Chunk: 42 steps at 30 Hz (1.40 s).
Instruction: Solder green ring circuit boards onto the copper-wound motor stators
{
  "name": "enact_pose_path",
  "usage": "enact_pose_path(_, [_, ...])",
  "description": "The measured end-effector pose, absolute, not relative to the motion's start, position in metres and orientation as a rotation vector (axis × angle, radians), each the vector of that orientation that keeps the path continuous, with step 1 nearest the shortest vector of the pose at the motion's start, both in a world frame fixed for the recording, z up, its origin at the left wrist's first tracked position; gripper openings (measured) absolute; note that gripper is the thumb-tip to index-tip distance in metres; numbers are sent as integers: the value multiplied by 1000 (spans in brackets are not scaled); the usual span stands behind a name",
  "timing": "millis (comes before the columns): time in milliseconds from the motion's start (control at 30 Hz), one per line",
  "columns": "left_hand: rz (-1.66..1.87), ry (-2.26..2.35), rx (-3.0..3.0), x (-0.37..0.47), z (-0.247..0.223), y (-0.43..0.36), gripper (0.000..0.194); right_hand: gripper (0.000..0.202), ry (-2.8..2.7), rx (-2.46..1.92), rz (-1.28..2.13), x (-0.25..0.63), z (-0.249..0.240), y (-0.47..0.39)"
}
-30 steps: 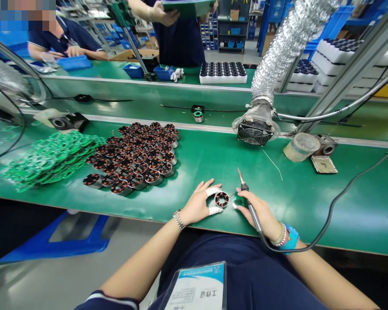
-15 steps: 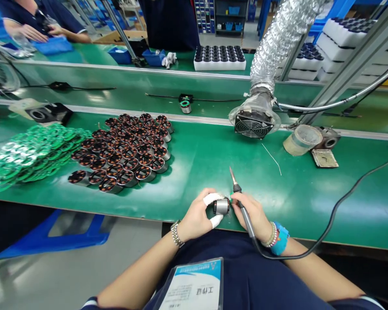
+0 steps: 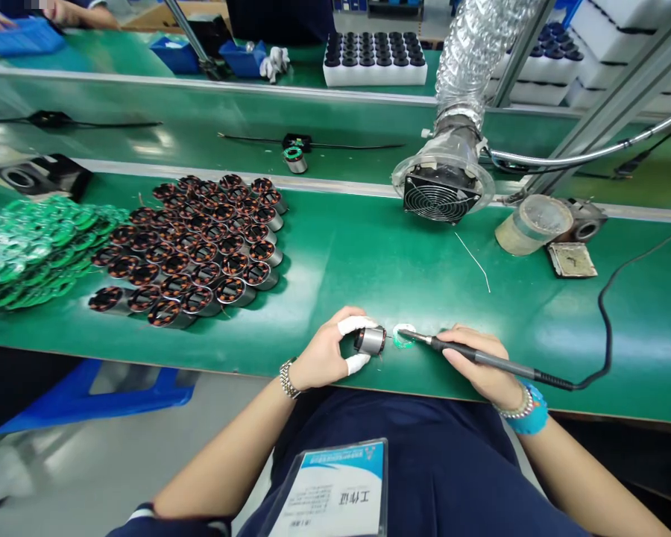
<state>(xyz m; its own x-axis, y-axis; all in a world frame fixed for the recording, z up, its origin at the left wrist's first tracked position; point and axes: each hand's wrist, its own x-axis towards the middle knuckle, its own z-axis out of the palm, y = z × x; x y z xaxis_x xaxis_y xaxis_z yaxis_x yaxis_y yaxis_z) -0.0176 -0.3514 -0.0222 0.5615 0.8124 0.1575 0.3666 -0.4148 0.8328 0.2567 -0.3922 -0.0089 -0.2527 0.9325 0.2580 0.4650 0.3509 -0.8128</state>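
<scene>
Between the thumb and a finger of my left hand (image 3: pixel 327 349), both wrapped in white finger covers, I hold a motor stator (image 3: pixel 372 341) on its side. It is a short silver cylinder with copper windings at its end. Just right of it is a green ring-shaped circuit board (image 3: pixel 405 336), apart from the stator except for what looks like a thin wire between them. My right hand (image 3: pixel 478 362) grips a soldering iron (image 3: pixel 475 353), its tip pointing left and at the ring board; whether the tip touches it I cannot tell.
Many stators (image 3: pixel 201 253) stand grouped at the left, beside piled green circuit boards (image 3: pixel 39 246). A fume extractor fan (image 3: pixel 440 200) hangs ahead; a strand of solder wire (image 3: pixel 473 261) lies below it. At right are a round tub (image 3: pixel 534 224) and a soldering sponge (image 3: pixel 572 259). The iron's cord trails right.
My right hand has moved right and turned the soldering iron from pointing away to pointing left at the ring board. The board has left my right fingers. The view has shifted slightly.
</scene>
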Motion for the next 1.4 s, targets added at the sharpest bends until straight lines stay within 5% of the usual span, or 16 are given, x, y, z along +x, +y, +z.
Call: enact_pose_path(1400, [712, 966, 2054, -15, -20, -350, 41, 16, -1858, -1136, 902, 260, -10, -390])
